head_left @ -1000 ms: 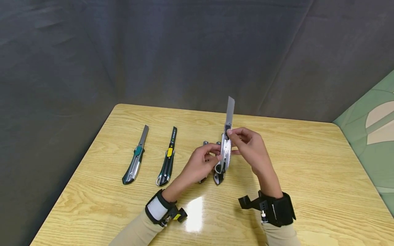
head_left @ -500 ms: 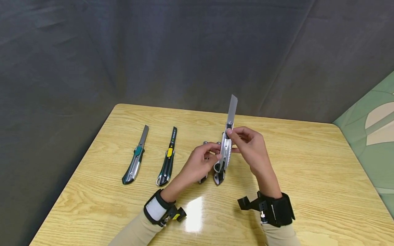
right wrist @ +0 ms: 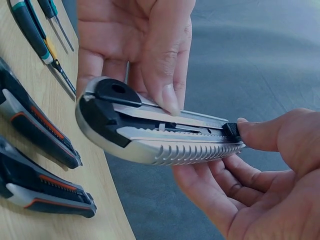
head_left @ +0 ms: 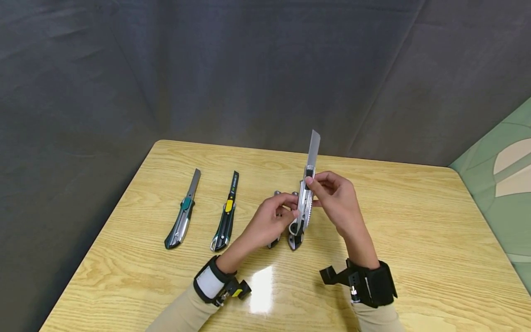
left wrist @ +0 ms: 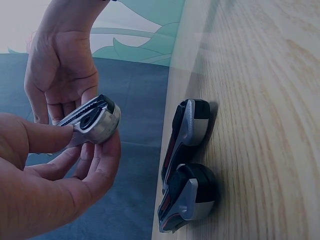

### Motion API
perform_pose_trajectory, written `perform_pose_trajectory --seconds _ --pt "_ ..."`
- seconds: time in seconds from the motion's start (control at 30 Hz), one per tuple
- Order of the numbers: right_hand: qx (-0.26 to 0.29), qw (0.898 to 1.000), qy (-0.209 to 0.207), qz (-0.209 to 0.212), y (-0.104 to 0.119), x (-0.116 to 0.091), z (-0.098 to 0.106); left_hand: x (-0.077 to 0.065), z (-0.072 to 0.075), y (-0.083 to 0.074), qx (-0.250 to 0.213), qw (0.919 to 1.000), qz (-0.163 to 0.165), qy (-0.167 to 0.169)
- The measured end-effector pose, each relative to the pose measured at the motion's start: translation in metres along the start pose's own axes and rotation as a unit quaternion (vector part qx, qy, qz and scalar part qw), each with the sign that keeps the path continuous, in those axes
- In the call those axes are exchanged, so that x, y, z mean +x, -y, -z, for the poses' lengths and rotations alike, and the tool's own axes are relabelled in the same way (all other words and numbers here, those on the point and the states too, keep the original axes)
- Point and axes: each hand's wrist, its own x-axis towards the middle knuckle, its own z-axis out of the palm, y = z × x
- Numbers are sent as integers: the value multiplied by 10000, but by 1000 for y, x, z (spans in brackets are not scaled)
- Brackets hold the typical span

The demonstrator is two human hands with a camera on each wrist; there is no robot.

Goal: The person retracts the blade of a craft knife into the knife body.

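A silver snap-off utility knife (head_left: 305,203) is held up over the table, its broad blade extended and pointing up and away. My left hand (head_left: 269,222) pinches the lower part of its body between thumb and fingers. With its thumb on the black slider (right wrist: 231,131), my right hand (head_left: 342,203) supports the upper body with curled fingers from behind. The ridged grip edge shows in the right wrist view. Below lie two black-and-grey utility knives with orange trim, one (left wrist: 190,122) beside the other (left wrist: 192,197); from the head view my left hand and the silver knife partly hide them.
Farther left on the wooden table (head_left: 415,230) lie a utility knife with a teal slider (head_left: 181,221) and one with a yellow slider (head_left: 225,221), both with blades out. A dark curtain (head_left: 265,74) hangs behind the table; a green patterned cloth (head_left: 506,184) is at right.
The silver knife has tilted slightly, its blade tip shifting a little to the right. Both hands keep nearly the same hold, and the knives on the table have not moved.
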Motion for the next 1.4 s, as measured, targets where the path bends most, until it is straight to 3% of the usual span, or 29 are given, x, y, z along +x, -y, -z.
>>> perform_pose_trajectory --seconds 1.4 --pt "-225 9995 210 109 -1 -3 -4 0 2 -1 244 9994 195 -131"
